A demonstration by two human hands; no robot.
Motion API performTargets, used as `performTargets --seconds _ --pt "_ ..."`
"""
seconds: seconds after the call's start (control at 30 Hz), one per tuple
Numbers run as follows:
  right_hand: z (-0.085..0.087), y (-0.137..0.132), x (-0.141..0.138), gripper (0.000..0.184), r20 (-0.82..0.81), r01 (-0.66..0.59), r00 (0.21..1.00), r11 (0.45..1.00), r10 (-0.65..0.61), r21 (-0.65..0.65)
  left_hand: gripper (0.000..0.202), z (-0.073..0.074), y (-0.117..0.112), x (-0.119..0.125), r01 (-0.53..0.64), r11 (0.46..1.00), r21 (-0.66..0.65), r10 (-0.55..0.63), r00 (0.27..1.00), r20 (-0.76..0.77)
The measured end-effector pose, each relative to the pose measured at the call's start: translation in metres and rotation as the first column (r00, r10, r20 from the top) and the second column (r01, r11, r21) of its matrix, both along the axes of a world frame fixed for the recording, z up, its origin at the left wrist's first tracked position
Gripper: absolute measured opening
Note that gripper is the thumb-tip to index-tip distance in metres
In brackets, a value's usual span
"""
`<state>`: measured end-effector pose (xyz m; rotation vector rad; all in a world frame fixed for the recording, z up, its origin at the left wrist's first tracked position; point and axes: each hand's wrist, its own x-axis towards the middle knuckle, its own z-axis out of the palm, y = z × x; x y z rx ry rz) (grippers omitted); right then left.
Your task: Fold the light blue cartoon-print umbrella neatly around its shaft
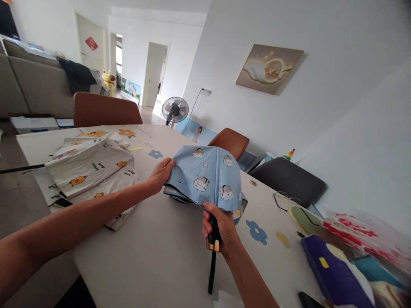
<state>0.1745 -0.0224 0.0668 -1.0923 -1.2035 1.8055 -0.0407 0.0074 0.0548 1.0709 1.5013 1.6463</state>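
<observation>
A light blue umbrella [210, 171] with cartoon cats hangs over the table, its canopy loosely folded and partly collapsed. My right hand [221, 226] is wrapped round its black handle, from which a dark wrist strap [212, 273] dangles. At the canopy's left edge, my left hand [161, 173] pinches the blue fabric between thumb and fingers. A second umbrella [93, 169], off-white with orange cartoon figures, lies half-folded on the table to the left. Its dark shaft points past the table's left edge.
The white table [144, 256] carries flower decals. On its right are eyeglasses [293, 201], a purple packet [334, 269] and a red-and-white plastic bag [359, 231]. Brown chairs [107, 110] and a dark chair [289, 179] stand round it. A fan [175, 110] is behind.
</observation>
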Motion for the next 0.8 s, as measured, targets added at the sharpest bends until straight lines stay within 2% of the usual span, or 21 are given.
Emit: performTargets --seconds 0.13,0.23,0.33,0.47,0.63,0.8 --pt "0.003 -0.002 -0.002 0.029 -0.056 0.025 0.998 0.999 -0.027 -0.032 0.028 -0.008 0.007 -0.005 -0.077 0.997 0.009 0.078 0.976 -0.205" --pt "0.013 -0.006 -0.004 0.033 -0.103 0.034 0.994 0.994 -0.045 -0.108 0.033 -0.011 0.008 -0.005 -0.080 0.995 0.058 0.095 0.934 -0.345" --pt "0.020 -0.008 -0.004 0.037 -0.101 0.018 0.994 0.986 -0.035 -0.165 0.035 -0.010 0.007 -0.005 -0.075 0.994 0.084 0.105 0.883 -0.458" --pt "0.020 -0.007 -0.002 0.041 -0.073 0.009 0.997 0.985 -0.022 -0.171 0.035 -0.005 0.005 -0.008 -0.097 0.990 0.106 0.141 0.801 -0.582" --pt "0.019 -0.004 -0.002 0.044 -0.107 -0.046 0.994 0.976 0.023 -0.212 0.034 -0.004 0.006 -0.009 -0.054 0.997 0.049 0.073 0.800 -0.596" --pt "0.027 -0.004 0.000 0.042 -0.223 -0.094 0.974 0.953 0.030 -0.287 0.033 -0.004 0.006 -0.006 -0.038 0.999 0.009 0.038 0.870 -0.492"
